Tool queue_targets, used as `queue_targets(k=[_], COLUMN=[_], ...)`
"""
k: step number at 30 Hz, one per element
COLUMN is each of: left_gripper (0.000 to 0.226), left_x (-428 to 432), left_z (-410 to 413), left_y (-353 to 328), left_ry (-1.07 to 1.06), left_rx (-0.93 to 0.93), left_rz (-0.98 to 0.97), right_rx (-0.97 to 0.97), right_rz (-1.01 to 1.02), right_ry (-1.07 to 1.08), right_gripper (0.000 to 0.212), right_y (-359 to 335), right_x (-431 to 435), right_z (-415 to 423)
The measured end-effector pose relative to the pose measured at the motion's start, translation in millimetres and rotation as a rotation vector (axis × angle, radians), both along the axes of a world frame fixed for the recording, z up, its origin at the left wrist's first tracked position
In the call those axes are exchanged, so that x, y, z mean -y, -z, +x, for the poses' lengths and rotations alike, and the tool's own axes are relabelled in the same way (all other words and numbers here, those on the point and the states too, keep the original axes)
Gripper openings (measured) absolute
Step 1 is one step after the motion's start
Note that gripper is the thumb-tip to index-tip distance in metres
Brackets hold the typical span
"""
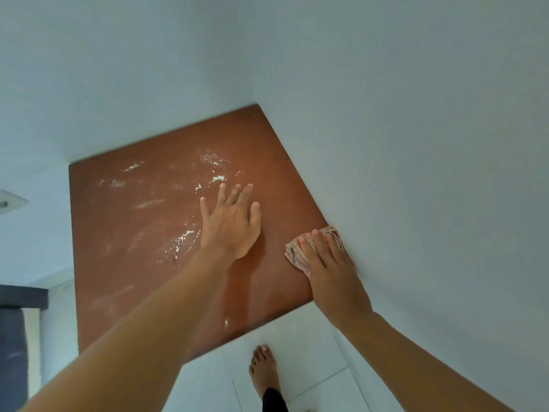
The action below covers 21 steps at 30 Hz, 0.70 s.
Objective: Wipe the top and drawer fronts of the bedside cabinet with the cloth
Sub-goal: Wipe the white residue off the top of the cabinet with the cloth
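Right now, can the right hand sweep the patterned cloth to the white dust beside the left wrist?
Probably not directly: the left hand lies flat on the brown cabinet top between cloth and dust.

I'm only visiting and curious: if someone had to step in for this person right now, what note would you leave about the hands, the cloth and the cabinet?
Left hand: open, flat on the cabinet top, holding nothing.
Right hand: open, pressing the cloth onto the top's right edge, beside the wall.
Done: the strip near the cloth looks clean and shiny.
Left: white dust patches across the middle and left of the top, then the drawer fronts, which are out of view.
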<state>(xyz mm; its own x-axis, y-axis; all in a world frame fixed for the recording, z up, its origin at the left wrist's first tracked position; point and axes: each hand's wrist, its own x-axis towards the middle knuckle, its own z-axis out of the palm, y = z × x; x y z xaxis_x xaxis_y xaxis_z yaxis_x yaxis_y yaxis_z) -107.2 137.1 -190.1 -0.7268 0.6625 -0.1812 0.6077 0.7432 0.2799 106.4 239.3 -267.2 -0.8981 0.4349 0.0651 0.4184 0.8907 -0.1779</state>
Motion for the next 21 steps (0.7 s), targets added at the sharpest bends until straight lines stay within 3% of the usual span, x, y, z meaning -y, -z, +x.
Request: queue_targets(k=[8,12,14,19,21], left_gripper=[0.057,0.057,0.057,0.057,0.057], left_x=[59.9,77.2,84.3,93.1,91.0], left_z=[49.8,45.0,35.7,-8.0,-35.4], left_y=[-12.2,-10.1,-9.2,-16.8,-21.7], left_ry=[-0.093,-0.095,-0.095,-0.111,-0.126], left_rx=[-0.011,-0.017,-0.020,0.004,0.022], left_rz=[0.041,0.026,0.011,0.016,0.015], right_rx=[0.020,0.090,0.006,-0.322,-0.382], right_rz=[0.046,-0.087,-0.189,-0.085,-0.158], right_ry=[-0.035,0.008,0.006,-0.137,-0.114], right_gripper=[0.058,0.085,0.089,0.048,0.051], right_y=[5.3,11.2,-3.7,-62.2,-75.8], right_x=[35.3,61.3,66.8,57.1,46.2], right_z=[134.9,162.4,141.4,18.5,-46.8])
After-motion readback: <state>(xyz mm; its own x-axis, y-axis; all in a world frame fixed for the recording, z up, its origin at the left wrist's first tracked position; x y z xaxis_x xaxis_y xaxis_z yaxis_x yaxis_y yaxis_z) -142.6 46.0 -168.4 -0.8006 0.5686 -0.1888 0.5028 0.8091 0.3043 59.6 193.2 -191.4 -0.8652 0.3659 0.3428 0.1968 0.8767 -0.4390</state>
